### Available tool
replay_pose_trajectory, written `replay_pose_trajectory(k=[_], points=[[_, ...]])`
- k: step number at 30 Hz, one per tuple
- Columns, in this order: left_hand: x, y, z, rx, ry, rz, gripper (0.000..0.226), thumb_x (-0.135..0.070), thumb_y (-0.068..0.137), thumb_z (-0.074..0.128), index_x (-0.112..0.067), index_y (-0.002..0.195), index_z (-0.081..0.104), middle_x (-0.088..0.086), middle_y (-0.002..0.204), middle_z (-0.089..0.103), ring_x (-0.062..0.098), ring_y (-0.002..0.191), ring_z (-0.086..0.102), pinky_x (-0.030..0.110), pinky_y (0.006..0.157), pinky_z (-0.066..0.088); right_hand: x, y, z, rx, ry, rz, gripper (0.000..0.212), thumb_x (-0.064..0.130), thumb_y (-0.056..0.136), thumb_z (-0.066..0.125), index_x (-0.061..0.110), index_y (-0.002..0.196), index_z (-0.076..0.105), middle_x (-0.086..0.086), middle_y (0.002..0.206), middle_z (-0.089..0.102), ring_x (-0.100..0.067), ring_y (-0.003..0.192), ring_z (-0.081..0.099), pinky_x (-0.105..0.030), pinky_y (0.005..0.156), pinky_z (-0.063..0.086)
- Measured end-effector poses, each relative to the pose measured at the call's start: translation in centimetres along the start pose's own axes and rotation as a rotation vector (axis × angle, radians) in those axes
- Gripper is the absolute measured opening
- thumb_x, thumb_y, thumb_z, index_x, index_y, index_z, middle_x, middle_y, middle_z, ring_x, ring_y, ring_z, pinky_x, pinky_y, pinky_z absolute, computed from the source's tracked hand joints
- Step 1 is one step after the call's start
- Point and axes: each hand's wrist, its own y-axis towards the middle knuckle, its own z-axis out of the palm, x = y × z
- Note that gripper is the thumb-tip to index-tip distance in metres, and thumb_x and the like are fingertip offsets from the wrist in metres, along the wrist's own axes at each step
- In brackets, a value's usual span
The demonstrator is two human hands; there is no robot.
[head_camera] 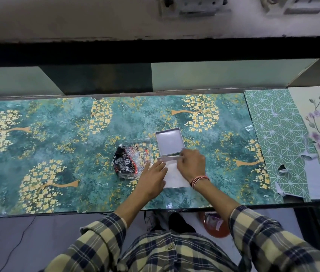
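Beneath the fingers [160, 167], a white box [172, 173].

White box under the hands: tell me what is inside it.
Inside the white box only a plain white surface shows. The left hand rests flat across its left part and the right hand grips its far rim, so whatever else lies inside is covered.
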Motion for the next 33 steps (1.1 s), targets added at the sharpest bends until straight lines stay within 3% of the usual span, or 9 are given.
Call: replay_pose_trajectory(k=[4, 7, 10, 17, 20, 25, 29, 31, 33], points=[[0.6, -1.7, 0.2, -0.086, -0.13, -0.004, 0.046, -0.022, 0.093, 0.064, -0.004, 0.136, 0.062, 0.014, 0.156, 0.05, 0.033, 0.151, 0.038, 0.055, 0.123, 0.028, -2.0, 4.1, 1.3, 0.095, 0.243, 0.369, 0.037, 0.032, 0.091, 0.062, 0.002, 0.113, 0.061, -0.02, 0.105, 0.066, -0.038, 0.098, 0.064, -0.044, 0.081, 0.055], [1.1, -2.8, 0.1, -0.178, -0.25, -0.029, 0.048, -0.019, 0.086, 0.071, 0.0, 0.129, 0.069, 0.019, 0.141, 0.064, 0.039, 0.136, 0.056, 0.055, 0.113, 0.044, -2.9, 6.1, 2.6, 0.175, 0.366, 0.536, 0.033, 0.034, 0.088, 0.071, 0.004, 0.086, 0.058, -0.013, 0.076, 0.054, -0.024, 0.064, 0.054, -0.035, 0.064, 0.048], [1.3, -3.7, -0.3, -0.246, -0.346, -0.073, 0.046, -0.021, 0.087, 0.072, 0.001, 0.128, 0.069, 0.019, 0.132, 0.069, 0.037, 0.127, 0.062, 0.049, 0.106, 0.048, -2.8, 6.9, 3.5, 0.095, 0.524, 0.587, 0.03, 0.02, 0.082, 0.074, 0.008, 0.06, 0.057, -0.012, 0.06, 0.053, -0.024, 0.055, 0.05, -0.032, 0.062, 0.048], [1.5, -2.8, -2.1, -0.243, -0.545, -0.207, 0.045, -0.027, 0.096, 0.068, -0.007, 0.136, 0.064, 0.011, 0.139, 0.064, 0.029, 0.13, 0.054, 0.035, 0.105, 0.04, -2.9, 7.3, 3.2, 0.083, 0.621, 0.604, 0.041, 0.014, 0.083, 0.074, 0.01, 0.051, 0.049, -0.009, 0.053, 0.048, -0.022, 0.057, 0.047, -0.03, 0.062, 0.044], [1.1, -2.3, -3.1, -0.25, -0.602, -0.247, 0.044, -0.028, 0.096, 0.068, -0.009, 0.136, 0.065, 0.01, 0.138, 0.065, 0.026, 0.128, 0.057, 0.028, 0.101, 0.038, -2.7, 7.7, 2.8, 0.148, 0.566, 0.571, 0.03, 0.014, 0.081, 0.078, 0.007, 0.06, 0.057, -0.01, 0.055, 0.052, -0.022, 0.054, 0.05, -0.031, 0.061, 0.046], [1.1, -2.0, -3.6, -0.283, -0.678, -0.277, 0.04, -0.026, 0.094, 0.072, -0.006, 0.129, 0.069, 0.012, 0.128, 0.071, 0.025, 0.119, 0.064, 0.034, 0.101, 0.048, -2.0, 8.1, 2.1, 0.221, 0.493, 0.504, 0.039, 0.009, 0.082, 0.069, 0.011, 0.053, 0.044, -0.004, 0.048, 0.038, -0.018, 0.046, 0.037, -0.027, 0.055, 0.037], [0.9, -1.7, -4.4, -0.34, -0.856, -0.345, 0.031, -0.025, 0.094, 0.073, -0.006, 0.118, 0.075, 0.007, 0.109, 0.077, 0.019, 0.1, 0.071, 0.033, 0.09, 0.056, -1.1, 7.4, 0.2, 0.094, 0.665, 0.45, 0.036, 0.021, 0.073, 0.071, -0.005, 0.054, 0.056, -0.01, 0.052, 0.043, -0.021, 0.053, 0.045, -0.032, 0.057, 0.045], [0.5, -1.2, -5.2, -0.348, -1.027, -0.397, 0.032, -0.035, 0.097, 0.069, -0.009, 0.114, 0.077, 0.005, 0.105, 0.078, 0.018, 0.096, 0.072, 0.031, 0.086, 0.058, 0.0, 6.3, -1.0, 0.006, 0.725, 0.373, 0.03, 0.02, 0.072, 0.073, -0.005, 0.061, 0.06, -0.009, 0.056, 0.052, -0.023, 0.055, 0.052, -0.038, 0.058, 0.053], [0.0, -0.3, -6.4, -0.34, -1.256, -0.45, 0.038, -0.045, 0.099, 0.064, -0.01, 0.106, 0.076, 0.009, 0.106, 0.077, 0.021, 0.099, 0.074, 0.035, 0.086, 0.061, 1.3, 4.4, -2.2, -0.076, 0.669, 0.232, 0.018, 0.016, 0.076, 0.076, 0.002, 0.073, 0.065, -0.006, 0.071, 0.061, -0.02, 0.064, 0.056, -0.03, 0.059, 0.049]])
